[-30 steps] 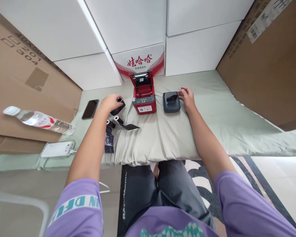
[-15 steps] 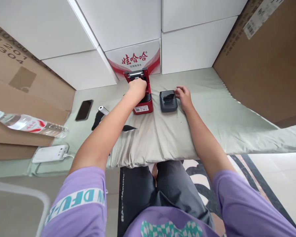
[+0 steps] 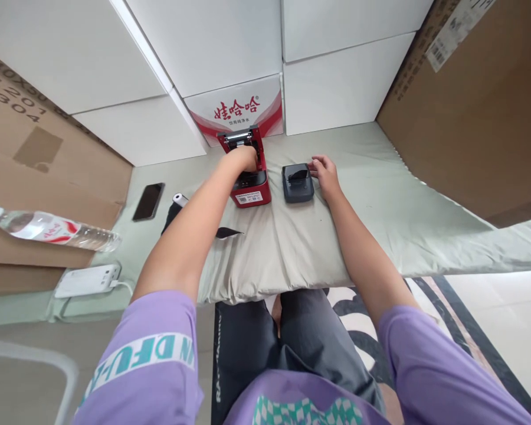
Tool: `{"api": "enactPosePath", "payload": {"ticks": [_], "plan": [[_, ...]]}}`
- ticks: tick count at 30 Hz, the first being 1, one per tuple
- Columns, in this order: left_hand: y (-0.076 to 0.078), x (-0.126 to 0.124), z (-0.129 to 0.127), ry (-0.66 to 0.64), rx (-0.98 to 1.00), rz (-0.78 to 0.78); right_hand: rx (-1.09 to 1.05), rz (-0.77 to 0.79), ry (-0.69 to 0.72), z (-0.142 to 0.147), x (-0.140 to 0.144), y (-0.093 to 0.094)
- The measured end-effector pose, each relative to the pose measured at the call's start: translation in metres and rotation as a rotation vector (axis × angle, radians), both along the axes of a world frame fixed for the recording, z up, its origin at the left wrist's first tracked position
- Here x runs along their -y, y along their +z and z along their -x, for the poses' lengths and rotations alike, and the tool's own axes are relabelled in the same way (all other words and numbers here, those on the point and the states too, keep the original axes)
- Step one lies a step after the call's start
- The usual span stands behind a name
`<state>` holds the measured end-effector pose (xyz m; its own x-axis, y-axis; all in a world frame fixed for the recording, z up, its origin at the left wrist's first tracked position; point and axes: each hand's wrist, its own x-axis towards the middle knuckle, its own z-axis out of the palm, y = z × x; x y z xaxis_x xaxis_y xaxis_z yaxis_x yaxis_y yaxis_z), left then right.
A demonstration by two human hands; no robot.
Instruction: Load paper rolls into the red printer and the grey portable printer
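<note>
A red and black label printer [image 3: 251, 193] stands on the pale green cloth with its lid [image 3: 243, 138] raised. My left hand [image 3: 244, 158] reaches down into it, between the lid and the body; its fingertips are hidden, so whatever they touch does not show. To the right lies a smaller dark grey device [image 3: 298, 188], perhaps a portable printer, with a glossy black piece on top. My right hand [image 3: 326, 175] is at its right side, fingers slightly apart and the tips at its far right edge. Behind my left forearm a white paper roll [image 3: 180, 199] shows beside something black.
A dark phone [image 3: 148, 202] lies at the left. Farther left are a water bottle [image 3: 53, 229] on its side and a white power bank [image 3: 87, 280] with a cable. White boxes [image 3: 234, 47] stand behind, with brown cartons [image 3: 464, 112] at either side.
My left hand has dipped slightly deeper into the red printer, its fingers less visible. My right hand stays by the grey device. The whole view has shifted a little.
</note>
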<state>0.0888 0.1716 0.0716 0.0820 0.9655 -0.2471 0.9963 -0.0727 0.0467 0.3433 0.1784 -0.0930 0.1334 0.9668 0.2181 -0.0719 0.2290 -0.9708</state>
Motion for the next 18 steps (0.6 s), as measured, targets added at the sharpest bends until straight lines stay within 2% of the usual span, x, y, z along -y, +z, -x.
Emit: {"api": "enactPosePath", "payload": {"ticks": [2,4,6,12,18], "plan": [[0.015,0.014,0.011,-0.076,0.061,0.042,-0.005,-0.003,-0.004,0.000,-0.001,-0.001],[0.024,0.030,0.022,-0.100,0.141,-0.032,-0.002,-0.006,-0.007,0.000,-0.002,-0.002],[0.026,0.049,0.030,-0.090,0.138,-0.111,0.006,-0.006,-0.003,0.000,-0.003,-0.002],[0.015,0.092,0.038,0.027,0.041,-0.361,0.010,0.000,0.004,-0.001,-0.002,-0.001],[-0.001,0.113,0.045,-0.012,0.130,-0.396,0.017,0.001,0.000,-0.001,0.000,0.001]]}}
